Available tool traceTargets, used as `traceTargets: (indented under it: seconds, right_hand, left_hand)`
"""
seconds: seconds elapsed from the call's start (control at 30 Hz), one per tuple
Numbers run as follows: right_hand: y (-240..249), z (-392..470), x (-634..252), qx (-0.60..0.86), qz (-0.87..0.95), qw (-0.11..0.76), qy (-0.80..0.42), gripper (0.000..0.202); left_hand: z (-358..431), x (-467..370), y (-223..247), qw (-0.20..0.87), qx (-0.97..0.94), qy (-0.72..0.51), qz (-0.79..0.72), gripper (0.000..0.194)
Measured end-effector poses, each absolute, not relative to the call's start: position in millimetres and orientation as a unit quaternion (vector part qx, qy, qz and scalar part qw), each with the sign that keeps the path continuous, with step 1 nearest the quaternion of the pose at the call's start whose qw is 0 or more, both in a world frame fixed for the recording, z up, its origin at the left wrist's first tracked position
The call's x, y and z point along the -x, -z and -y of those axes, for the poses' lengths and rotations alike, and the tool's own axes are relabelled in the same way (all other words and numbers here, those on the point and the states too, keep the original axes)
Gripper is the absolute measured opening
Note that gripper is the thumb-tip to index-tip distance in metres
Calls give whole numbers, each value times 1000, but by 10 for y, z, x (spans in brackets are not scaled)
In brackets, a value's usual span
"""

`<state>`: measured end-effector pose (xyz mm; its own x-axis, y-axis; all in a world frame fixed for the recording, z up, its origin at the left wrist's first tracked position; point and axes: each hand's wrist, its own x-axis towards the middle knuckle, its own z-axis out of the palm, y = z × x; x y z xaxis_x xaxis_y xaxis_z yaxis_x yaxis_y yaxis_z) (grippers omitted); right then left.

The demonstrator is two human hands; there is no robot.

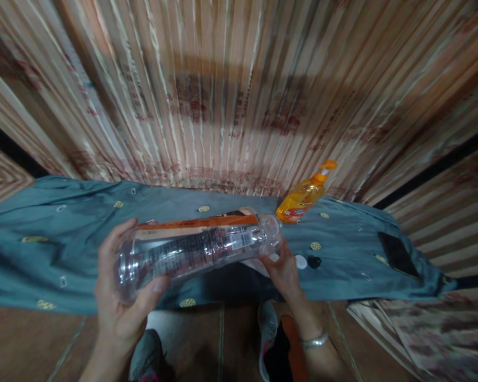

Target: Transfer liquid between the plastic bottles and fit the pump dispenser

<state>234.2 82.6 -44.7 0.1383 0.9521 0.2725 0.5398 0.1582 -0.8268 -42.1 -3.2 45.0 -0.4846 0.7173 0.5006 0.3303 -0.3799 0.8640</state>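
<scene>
A large clear plastic bottle with an orange and dark label lies sideways in the air, low over the teal cloth. My left hand is wrapped round its base end, thumb on the near side. At the other end, my right hand has its fingers closed at the bottle's neck, partly hidden by it; a silver bracelet is on that wrist. Behind the neck stands an orange pump bottle. Just right of my right hand, a white round cap and a small black piece lie on the cloth.
The narrow surface is covered by a teal cloth with yellow prints. A dark phone lies at its right end. Striped, patterned curtains hang behind it. Below are a tiled floor and two grey shoes.
</scene>
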Motion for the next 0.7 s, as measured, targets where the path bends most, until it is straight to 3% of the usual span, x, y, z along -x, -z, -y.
traceTargets:
  seconds: [0.7]
  right_hand:
    - [460, -839, -2329, 621, 592, 453, -243, 62]
  left_hand:
    - [43, 450, -358, 163, -482, -652, -563, 84]
